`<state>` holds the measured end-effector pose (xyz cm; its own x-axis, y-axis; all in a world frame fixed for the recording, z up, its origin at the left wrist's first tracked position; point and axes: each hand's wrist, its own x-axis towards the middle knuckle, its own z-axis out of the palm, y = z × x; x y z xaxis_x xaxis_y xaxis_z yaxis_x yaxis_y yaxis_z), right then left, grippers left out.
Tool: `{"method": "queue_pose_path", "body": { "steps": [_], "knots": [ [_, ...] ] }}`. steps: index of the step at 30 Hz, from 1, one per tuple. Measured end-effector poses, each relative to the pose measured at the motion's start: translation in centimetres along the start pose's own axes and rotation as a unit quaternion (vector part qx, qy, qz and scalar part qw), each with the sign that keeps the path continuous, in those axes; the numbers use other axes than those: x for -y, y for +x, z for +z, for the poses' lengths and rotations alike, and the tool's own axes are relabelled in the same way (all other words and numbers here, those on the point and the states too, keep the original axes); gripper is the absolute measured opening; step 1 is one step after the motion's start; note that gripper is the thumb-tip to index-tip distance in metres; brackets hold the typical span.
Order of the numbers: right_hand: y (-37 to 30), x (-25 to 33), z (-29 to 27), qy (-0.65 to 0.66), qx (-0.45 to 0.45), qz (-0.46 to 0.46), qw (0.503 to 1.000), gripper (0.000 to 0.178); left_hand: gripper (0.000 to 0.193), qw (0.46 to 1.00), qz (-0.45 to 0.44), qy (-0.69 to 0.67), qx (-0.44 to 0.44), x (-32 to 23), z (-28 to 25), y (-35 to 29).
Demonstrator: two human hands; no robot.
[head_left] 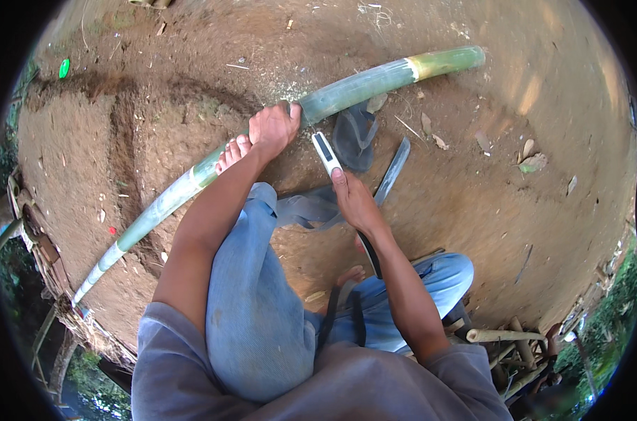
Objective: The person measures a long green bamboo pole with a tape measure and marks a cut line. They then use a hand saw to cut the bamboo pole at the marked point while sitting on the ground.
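Note:
A long green bamboo pole (165,202) lies across the dirt in front of me. My left hand (273,130) is closed round it near the middle, beside bare toes (235,149) pressed on the pole. Just right of that hand an edge shows across the bamboo, with pale dust (290,91) behind it; whether it is cut through I cannot tell. My right hand (357,200) is closed on a long narrow tool (324,150) with a white end and a dark inset. A dark strip (369,255) shows behind that hand, seemingly part of the same tool; its kind is unclear.
A dark flip-flop (353,137) lies below the pole, and another (308,209) beside my knee. A flat grey blade-like strip (393,172) lies right of my right hand. Cut poles (504,337) are stacked at lower right. Dry leaves (533,163) dot the ground.

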<state>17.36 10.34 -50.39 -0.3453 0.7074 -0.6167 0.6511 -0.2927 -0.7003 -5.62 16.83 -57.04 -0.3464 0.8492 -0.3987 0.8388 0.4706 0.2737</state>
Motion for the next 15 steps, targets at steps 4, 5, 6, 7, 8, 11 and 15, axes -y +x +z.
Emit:
{"method": "queue_pose_path", "body": {
  "steps": [4, 5, 6, 7, 8, 11, 15],
  "knots": [
    [-2.2, -0.7, 0.2, -0.013, 0.009, 0.017, 1.0, 0.064, 0.055, 1.0, -0.003, -0.004, -0.01, 0.8, 0.1, 0.0],
    [-3.0, -0.9, 0.0, -0.005, 0.015, 0.033, 0.999, 0.063, 0.055, 1.0, -0.004, -0.004, -0.01, 0.6, 0.0, -0.2],
    [-2.5, -0.9, 0.2, -0.002, -0.004, 0.01, 1.0, 0.063, 0.055, 1.0, -0.006, -0.003, -0.006, 0.5, 0.1, -0.2],
    [-1.3, -0.8, 0.6, 0.002, -0.022, -0.012, 1.0, 0.062, 0.055, 1.0, -0.008, -0.001, -0.003, 0.4, 0.1, -0.1],
    [-0.3, -0.6, 0.9, 0.008, -0.046, -0.033, 0.998, 0.062, 0.055, 1.0, -0.005, 0.003, 0.001, 0.1, 0.1, 0.2],
    [1.5, 0.1, 0.6, 0.016, 0.012, 0.017, 1.0, 0.061, 0.055, 1.0, -0.001, 0.004, 0.0, 0.1, 0.1, 0.0],
    [-3.2, -1.1, -0.3, 0.012, 0.017, 0.036, 0.999, 0.064, 0.054, 1.0, -0.015, 0.011, 0.005, 0.1, 0.2, 0.0]
  ]
}}
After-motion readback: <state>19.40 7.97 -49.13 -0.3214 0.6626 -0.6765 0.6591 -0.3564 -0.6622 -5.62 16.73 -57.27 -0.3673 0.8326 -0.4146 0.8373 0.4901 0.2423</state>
